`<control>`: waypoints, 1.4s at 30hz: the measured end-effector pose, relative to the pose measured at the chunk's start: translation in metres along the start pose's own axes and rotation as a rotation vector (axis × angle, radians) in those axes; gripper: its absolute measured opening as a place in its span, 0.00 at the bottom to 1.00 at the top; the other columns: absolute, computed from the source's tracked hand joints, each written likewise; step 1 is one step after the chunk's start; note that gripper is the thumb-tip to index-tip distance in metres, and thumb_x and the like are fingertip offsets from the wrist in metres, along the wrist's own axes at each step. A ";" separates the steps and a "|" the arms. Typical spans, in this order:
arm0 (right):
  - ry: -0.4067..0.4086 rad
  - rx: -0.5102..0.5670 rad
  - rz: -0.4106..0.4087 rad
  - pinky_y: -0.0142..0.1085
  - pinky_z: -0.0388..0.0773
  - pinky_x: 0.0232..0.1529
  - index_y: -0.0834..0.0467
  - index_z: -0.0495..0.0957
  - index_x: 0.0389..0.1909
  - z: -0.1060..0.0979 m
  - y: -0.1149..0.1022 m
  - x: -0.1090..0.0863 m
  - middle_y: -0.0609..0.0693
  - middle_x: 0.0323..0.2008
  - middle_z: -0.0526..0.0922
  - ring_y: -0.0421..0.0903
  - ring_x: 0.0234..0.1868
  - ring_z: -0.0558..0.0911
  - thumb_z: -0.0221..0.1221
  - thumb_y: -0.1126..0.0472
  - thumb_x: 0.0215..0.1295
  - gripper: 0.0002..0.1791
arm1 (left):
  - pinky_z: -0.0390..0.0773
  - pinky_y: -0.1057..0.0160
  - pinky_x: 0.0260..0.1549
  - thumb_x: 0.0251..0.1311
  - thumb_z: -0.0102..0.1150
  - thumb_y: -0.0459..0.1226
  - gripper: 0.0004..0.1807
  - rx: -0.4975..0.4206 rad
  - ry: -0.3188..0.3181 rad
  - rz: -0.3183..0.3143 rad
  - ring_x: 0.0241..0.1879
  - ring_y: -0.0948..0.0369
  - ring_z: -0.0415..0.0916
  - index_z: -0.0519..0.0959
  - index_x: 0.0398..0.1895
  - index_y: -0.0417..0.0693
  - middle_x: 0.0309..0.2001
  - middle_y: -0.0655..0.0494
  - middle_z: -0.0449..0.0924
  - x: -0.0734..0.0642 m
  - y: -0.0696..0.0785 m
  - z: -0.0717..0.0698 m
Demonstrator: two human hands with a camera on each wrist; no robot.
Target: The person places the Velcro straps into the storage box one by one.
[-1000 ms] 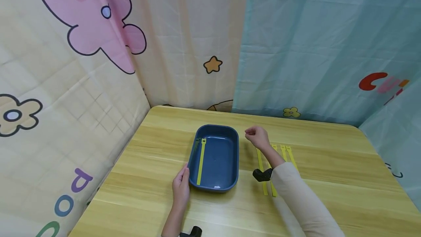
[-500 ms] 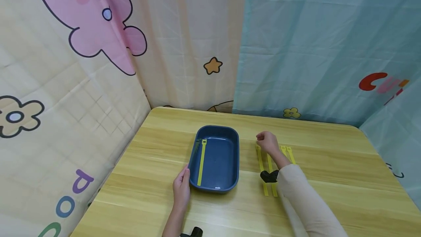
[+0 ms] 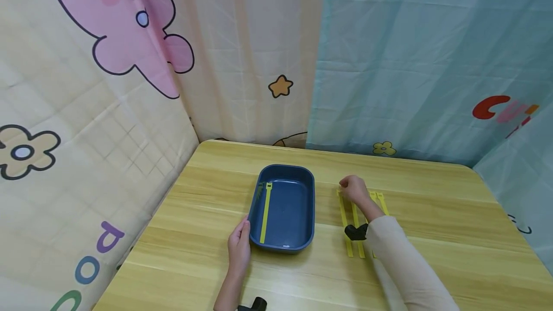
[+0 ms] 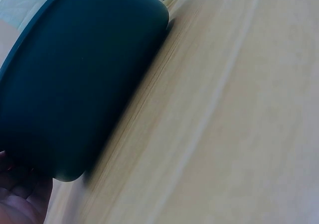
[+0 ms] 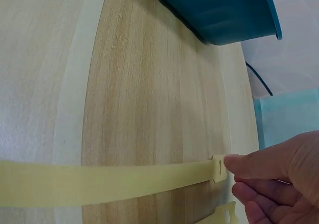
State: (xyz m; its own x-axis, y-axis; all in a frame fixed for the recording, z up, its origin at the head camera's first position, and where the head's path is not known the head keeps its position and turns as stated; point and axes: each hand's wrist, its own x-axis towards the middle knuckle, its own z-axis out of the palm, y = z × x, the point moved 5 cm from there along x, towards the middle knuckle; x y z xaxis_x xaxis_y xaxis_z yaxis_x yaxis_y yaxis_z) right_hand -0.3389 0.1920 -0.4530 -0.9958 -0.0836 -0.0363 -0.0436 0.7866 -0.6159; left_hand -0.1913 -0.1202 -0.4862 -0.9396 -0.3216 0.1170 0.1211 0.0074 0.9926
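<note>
A blue rectangular basin (image 3: 282, 246) stands on the table, with one yellow cable tie (image 3: 265, 212) lying lengthwise inside on its left. My left hand (image 3: 239, 246) holds the basin's near left corner; in the left wrist view its fingers (image 4: 27, 196) show beside the basin's dark outer wall. Right of the basin, several flat yellow cable ties lie side by side. My right hand (image 3: 356, 190) is at their far ends. In the right wrist view, its thumb and fingers pinch the slotted end of the leftmost cable tie (image 5: 124, 181); the fingers' underside contact is partly hidden.
Another cable tie's slotted end (image 5: 227, 215) lies close beside the pinched one. The wooden table (image 3: 194, 215) meets printed curtains (image 3: 242, 61) at its back and left. A black wrist device (image 3: 356, 232) sits over the middle of the cable ties.
My right hand has moved right and slightly nearer, from beside the basin to the far ends of the cable ties. My left hand and the basin stay in place.
</note>
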 end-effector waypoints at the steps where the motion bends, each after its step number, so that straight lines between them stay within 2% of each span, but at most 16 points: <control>1: -0.011 -0.002 0.000 0.42 0.74 0.34 0.71 0.73 0.39 0.001 0.000 0.000 0.61 0.35 0.76 0.54 0.37 0.73 0.57 0.72 0.47 0.16 | 0.60 0.62 0.52 0.61 0.41 0.40 0.20 0.006 0.002 -0.003 0.55 0.57 0.59 0.67 0.51 0.34 0.52 0.45 0.66 0.000 0.000 0.000; 6: -0.042 -0.016 0.014 0.43 0.73 0.38 0.72 0.73 0.40 0.007 0.002 0.001 0.61 0.35 0.76 0.53 0.38 0.73 0.62 0.71 0.41 0.20 | 0.61 0.63 0.52 0.61 0.40 0.41 0.21 0.015 0.009 -0.010 0.54 0.58 0.60 0.68 0.50 0.34 0.51 0.47 0.67 0.000 -0.001 0.000; 14: -0.022 0.007 0.033 0.42 0.74 0.37 0.70 0.74 0.38 0.010 0.005 0.002 0.59 0.35 0.76 0.51 0.36 0.73 0.62 0.74 0.40 0.19 | 0.61 0.63 0.52 0.61 0.41 0.40 0.20 0.005 0.007 -0.009 0.54 0.58 0.59 0.68 0.51 0.35 0.52 0.46 0.67 0.000 -0.001 0.001; 19: -0.006 0.024 0.044 0.42 0.73 0.37 0.69 0.74 0.38 0.009 0.006 0.001 0.59 0.34 0.76 0.51 0.34 0.72 0.62 0.74 0.38 0.19 | 0.61 0.63 0.52 0.61 0.40 0.37 0.18 -0.023 -0.007 -0.009 0.54 0.57 0.59 0.68 0.50 0.33 0.52 0.45 0.67 -0.002 0.007 0.001; 24: -0.010 0.016 0.065 0.41 0.73 0.36 0.69 0.75 0.38 0.009 0.006 0.001 0.59 0.33 0.75 0.50 0.32 0.71 0.63 0.73 0.39 0.19 | 0.61 0.61 0.52 0.61 0.39 0.34 0.17 -0.015 -0.006 -0.020 0.54 0.55 0.59 0.67 0.50 0.31 0.51 0.43 0.66 -0.004 0.015 0.002; 28: -0.010 0.017 0.078 0.41 0.73 0.36 0.69 0.75 0.37 0.009 0.007 0.002 0.59 0.33 0.75 0.50 0.32 0.70 0.63 0.73 0.39 0.19 | 0.60 0.62 0.52 0.61 0.40 0.36 0.18 -0.018 -0.007 -0.025 0.55 0.57 0.59 0.67 0.51 0.33 0.52 0.45 0.66 -0.003 0.010 0.001; 35: 0.016 0.008 0.052 0.40 0.73 0.32 0.68 0.76 0.36 0.007 0.007 0.001 0.58 0.31 0.75 0.50 0.32 0.71 0.64 0.71 0.38 0.18 | 0.60 0.63 0.52 0.61 0.40 0.39 0.19 -0.003 0.008 0.018 0.54 0.58 0.59 0.68 0.51 0.35 0.52 0.46 0.67 -0.001 0.002 0.001; 42: 0.034 0.023 0.054 0.40 0.72 0.33 0.67 0.76 0.36 0.007 0.006 0.001 0.58 0.31 0.74 0.50 0.33 0.71 0.64 0.71 0.37 0.19 | 0.60 0.63 0.52 0.62 0.40 0.37 0.18 0.007 -0.001 0.012 0.55 0.57 0.58 0.67 0.50 0.34 0.52 0.46 0.66 -0.002 0.007 0.000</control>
State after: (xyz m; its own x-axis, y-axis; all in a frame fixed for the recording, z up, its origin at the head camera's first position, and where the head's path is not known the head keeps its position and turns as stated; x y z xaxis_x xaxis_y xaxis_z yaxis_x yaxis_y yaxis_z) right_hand -0.3396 0.1925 -0.4623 -0.9988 -0.0210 -0.0435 0.0112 0.7751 -0.6318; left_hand -0.1883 -0.1194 -0.4796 -0.9385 -0.3201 0.1294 0.1305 0.0179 0.9913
